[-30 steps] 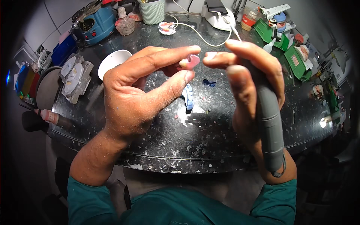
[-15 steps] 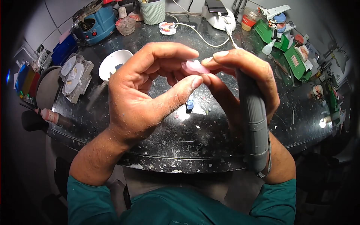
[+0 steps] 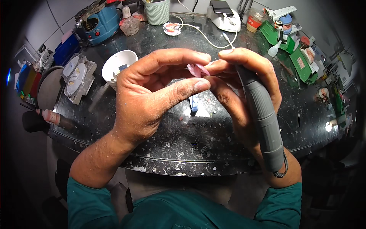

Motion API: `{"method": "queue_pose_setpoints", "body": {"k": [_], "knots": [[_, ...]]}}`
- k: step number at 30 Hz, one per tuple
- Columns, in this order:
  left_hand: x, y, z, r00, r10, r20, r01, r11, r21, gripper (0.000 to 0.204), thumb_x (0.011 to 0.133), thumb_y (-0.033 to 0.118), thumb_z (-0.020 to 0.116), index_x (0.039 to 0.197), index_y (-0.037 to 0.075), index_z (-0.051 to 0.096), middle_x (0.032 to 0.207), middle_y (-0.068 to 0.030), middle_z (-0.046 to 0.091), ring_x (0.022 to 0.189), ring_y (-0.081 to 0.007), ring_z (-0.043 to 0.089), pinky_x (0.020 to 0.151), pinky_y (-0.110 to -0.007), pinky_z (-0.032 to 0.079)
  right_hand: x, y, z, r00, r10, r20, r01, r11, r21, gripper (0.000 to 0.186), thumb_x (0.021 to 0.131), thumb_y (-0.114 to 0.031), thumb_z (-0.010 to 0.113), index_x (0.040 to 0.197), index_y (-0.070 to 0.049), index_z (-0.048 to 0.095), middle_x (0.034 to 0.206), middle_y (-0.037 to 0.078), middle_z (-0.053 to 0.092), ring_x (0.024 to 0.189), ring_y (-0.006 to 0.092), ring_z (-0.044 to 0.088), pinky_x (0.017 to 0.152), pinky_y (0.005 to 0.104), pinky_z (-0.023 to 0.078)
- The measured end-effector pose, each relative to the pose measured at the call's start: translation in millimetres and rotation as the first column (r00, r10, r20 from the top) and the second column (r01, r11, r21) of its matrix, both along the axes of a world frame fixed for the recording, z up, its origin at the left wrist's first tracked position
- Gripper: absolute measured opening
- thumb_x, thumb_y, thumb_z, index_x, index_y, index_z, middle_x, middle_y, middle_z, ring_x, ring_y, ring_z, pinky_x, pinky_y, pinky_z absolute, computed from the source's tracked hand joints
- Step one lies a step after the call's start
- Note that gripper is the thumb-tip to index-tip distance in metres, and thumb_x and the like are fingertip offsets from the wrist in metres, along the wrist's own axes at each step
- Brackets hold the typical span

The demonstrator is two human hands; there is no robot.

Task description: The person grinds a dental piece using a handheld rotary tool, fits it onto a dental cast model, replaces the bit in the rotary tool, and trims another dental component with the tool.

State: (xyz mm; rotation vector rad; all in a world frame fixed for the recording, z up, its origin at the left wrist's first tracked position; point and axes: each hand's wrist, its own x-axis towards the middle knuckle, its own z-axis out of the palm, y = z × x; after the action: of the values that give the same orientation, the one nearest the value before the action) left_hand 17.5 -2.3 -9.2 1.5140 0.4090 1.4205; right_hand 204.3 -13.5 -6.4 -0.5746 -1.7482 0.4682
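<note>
Between my two hands, at the middle of the view, is a small pink denture piece. My left hand is curled round it, thumb and fingertips closing on its edge. My right hand holds a thick grey rotary handpiece, whose body slants down over the wrist with a cord loop at its lower end. The right thumb and fingers also touch the pink piece; a thin metal shank shows by the index fingertip. A small blue-and-white dental piece lies on the bench below my hands.
The black, speckled bench bears a white bowl and a plaster-caked block at left. Farther back stand a blue machine, a denture model and a white device. Green trays with dental models line the right.
The pink piece has turned and shows a different side. In my right hand the handpiece has tilted, its lower end swinging to the right. My left hand has shifted slightly right.
</note>
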Motion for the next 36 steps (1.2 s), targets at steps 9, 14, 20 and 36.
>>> {"method": "queue_pose_setpoints", "body": {"k": [9,14,20,36], "knots": [[-2,-4,4,0.989,0.129,-0.077,-0.127,0.991,0.036,0.027,0.083,-0.007,0.069,0.110,-0.005,0.065,0.101,-0.0132,0.071,0.095,-0.0165,0.069,0.087,-0.028,0.055,16,-9,20,0.946,-0.168,0.277,0.103,0.967,0.235,0.036,0.089,-0.019,0.057,0.120,-0.001,0.060,0.109,0.014,0.062,0.097,0.0220,0.058,0.092,0.0350,0.045],[0,-7,5,0.985,0.144,-0.098,-0.150,0.987,-0.052,0.033,0.084,-0.005,0.069,0.117,-0.004,0.066,0.102,-0.0125,0.071,0.095,-0.0160,0.069,0.087,-0.027,0.055,16,7,6,0.975,-0.025,0.220,-0.037,0.961,0.275,0.036,0.084,-0.013,0.065,0.115,-0.003,0.051,0.105,0.016,0.061,0.105,0.0273,0.061,0.103,0.0519,0.041],[-3,-5,4,0.982,0.119,-0.146,-0.119,0.993,0.011,0.033,0.083,-0.005,0.070,0.116,-0.004,0.067,0.106,-0.0129,0.070,0.097,-0.0149,0.067,0.088,-0.027,0.054,15,8,3,0.980,0.024,0.198,-0.082,0.954,0.289,0.033,0.084,-0.010,0.065,0.111,-0.002,0.047,0.104,0.020,0.062,0.104,0.0303,0.063,0.105,0.0569,0.041],[-5,-1,-1,0.889,0.341,-0.305,-0.233,0.911,0.339,0.036,0.083,-0.010,0.068,0.118,-0.004,0.058,0.110,-0.0104,0.065,0.096,-0.0135,0.065,0.087,-0.026,0.051,11,-5,6,0.989,0.003,0.147,-0.033,0.979,0.203,0.035,0.089,-0.008,0.067,0.116,-0.004,0.045,0.109,0.023,0.064,0.099,0.0252,0.064,0.089,0.0367,0.052]]}}
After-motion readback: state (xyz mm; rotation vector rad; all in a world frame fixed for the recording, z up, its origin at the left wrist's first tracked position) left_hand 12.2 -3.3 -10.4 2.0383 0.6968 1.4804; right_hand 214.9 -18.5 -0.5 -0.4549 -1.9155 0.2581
